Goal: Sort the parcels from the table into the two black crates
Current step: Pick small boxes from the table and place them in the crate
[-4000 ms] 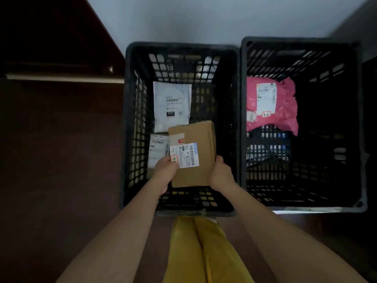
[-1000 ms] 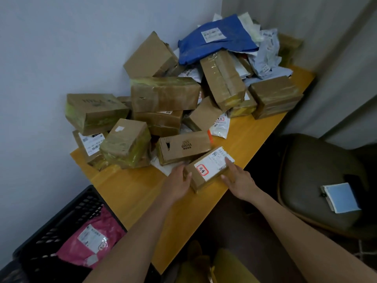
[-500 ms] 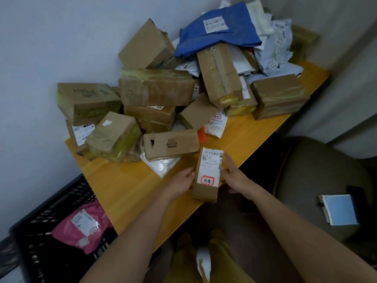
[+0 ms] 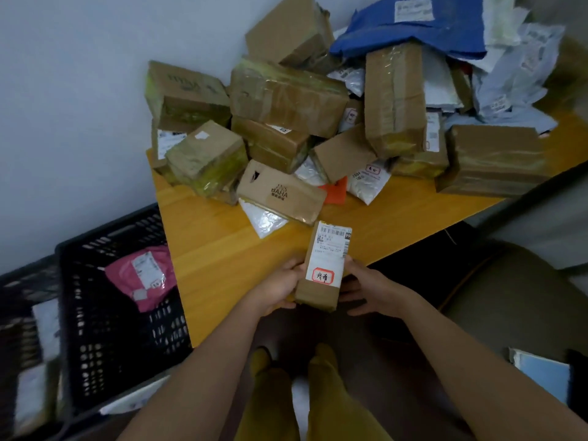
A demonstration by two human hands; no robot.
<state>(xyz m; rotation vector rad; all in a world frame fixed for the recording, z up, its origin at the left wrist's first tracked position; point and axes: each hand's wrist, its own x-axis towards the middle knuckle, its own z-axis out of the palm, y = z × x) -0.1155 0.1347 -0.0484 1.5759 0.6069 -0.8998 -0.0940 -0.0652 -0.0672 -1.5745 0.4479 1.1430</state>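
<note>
A small brown cardboard parcel with a white shipping label and a red-framed sticker is lifted over the near edge of the wooden table. My left hand grips its left side and my right hand holds its right side. A heap of brown boxes and plastic mailers covers the far part of the table. One black crate stands on the floor at the left and holds a pink mailer. The second black crate is partly visible at the far left edge.
A blue mailer lies on top of the heap at the back right. A grey-green chair stands to the right of the table. A grey wall runs behind the table and the crates. My yellow trouser legs are below.
Four seconds ago both hands held a brown box over the left crate. Since then they took this labelled parcel from the table, turned it end-on and pulled it toward me.
</note>
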